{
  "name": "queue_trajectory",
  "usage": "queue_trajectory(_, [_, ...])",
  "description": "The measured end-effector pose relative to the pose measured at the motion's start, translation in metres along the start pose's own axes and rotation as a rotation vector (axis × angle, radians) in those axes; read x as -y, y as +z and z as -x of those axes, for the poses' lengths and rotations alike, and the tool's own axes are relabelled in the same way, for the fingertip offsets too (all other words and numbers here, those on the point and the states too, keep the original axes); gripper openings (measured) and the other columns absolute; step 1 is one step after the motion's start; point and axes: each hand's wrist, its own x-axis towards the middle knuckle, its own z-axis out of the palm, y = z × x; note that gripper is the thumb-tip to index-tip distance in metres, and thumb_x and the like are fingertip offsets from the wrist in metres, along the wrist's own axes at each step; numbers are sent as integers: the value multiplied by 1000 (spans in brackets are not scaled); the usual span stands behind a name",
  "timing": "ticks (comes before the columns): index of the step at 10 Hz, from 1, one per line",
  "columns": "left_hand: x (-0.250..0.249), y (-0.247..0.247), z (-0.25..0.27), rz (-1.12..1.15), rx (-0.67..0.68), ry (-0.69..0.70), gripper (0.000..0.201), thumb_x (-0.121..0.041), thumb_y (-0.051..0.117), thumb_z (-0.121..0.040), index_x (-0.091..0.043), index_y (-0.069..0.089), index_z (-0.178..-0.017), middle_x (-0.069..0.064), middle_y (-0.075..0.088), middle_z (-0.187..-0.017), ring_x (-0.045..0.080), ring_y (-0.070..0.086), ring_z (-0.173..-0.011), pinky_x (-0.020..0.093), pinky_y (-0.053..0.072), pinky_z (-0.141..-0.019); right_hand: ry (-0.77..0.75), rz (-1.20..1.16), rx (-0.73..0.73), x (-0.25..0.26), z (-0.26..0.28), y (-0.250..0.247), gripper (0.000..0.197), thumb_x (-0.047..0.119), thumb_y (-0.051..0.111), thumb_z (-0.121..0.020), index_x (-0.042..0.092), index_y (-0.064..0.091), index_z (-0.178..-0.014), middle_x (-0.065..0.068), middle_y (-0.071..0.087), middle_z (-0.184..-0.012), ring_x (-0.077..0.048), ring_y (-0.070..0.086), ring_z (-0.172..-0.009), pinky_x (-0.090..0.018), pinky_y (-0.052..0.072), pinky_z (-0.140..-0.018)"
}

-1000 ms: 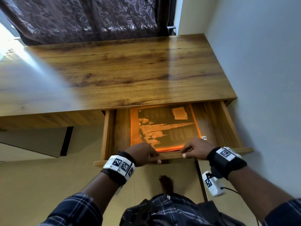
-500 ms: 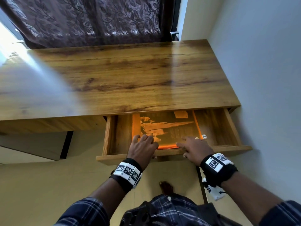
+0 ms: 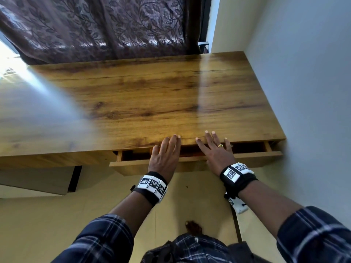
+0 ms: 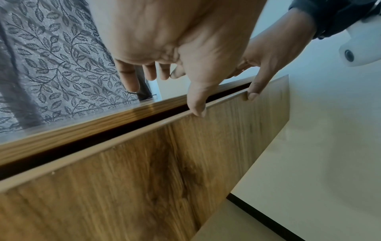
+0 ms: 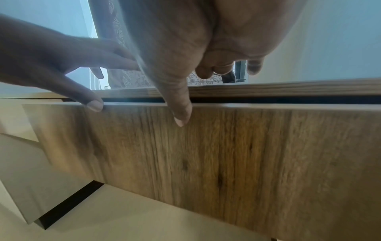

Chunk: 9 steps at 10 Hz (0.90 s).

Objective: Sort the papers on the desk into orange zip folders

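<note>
The wooden drawer under the desk top stands only a narrow gap out. No orange zip folder or paper shows; the gap is dark. My left hand lies flat over the drawer front with straight fingers reaching the desk edge. My right hand, with a ring on it, lies the same way just to its right. In the left wrist view my left thumb touches the top edge of the drawer front. In the right wrist view my right thumb rests on the drawer front.
A pale wall runs along the desk's right side. A dark leaf-patterned curtain hangs behind the desk. A grey panel sits under the desk at the left. My foot is on the beige floor below.
The drawer has slid inward from about half out to nearly closed, hiding the orange folder. Both hands went from curled on the front edge to flat with fingers stretched forward.
</note>
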Motion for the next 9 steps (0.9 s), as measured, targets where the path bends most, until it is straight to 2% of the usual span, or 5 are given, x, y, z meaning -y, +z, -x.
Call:
queue_trajectory(3, [17,1,-25,-67,105,-55,75,-7,41,-85,-8,16,-156,10,16,-163,31,36,-133,45,44,-95,-66,-20,7,-7,-22,-1,96,-3,54,-88,36,-3,-155,-9,-11,-165,-28,-2,-153,-55,5,-121])
queue_trajectory(4, [20,0,-28,-85,121,-69,75,-5,30,-83,-9,14,-156,10,11,-164,32,32,-136,46,43,-98,-76,-46,6,-8,-25,-2,93,5,56,-89,35,-1,-155,-7,-7,-166,-26,-1,-153,-55,3,-120])
queue_trajectory(5, [24,3,-31,-67,102,-81,72,-17,50,-91,-13,18,-156,8,14,-163,31,33,-135,48,44,-98,-87,-61,23,-4,-28,-6,82,28,57,-93,33,5,-156,-6,-3,-166,-26,1,-153,-55,4,-121])
queue_trajectory(6, [28,2,-31,-8,127,-97,81,-54,56,-91,-17,21,-155,5,12,-163,29,27,-142,50,40,-105,-89,-56,4,5,-33,-15,73,58,42,-95,30,15,-155,-5,11,-165,-27,9,-152,-54,8,-121])
queue_trajectory(9, [84,-13,-26,85,52,-124,78,-64,24,-93,-21,12,-157,2,-13,-166,28,-10,-153,56,14,-121,-49,-39,-158,72,-75,-56,62,56,29,-99,23,26,-152,-10,72,-112,-29,63,-111,-51,25,-114])
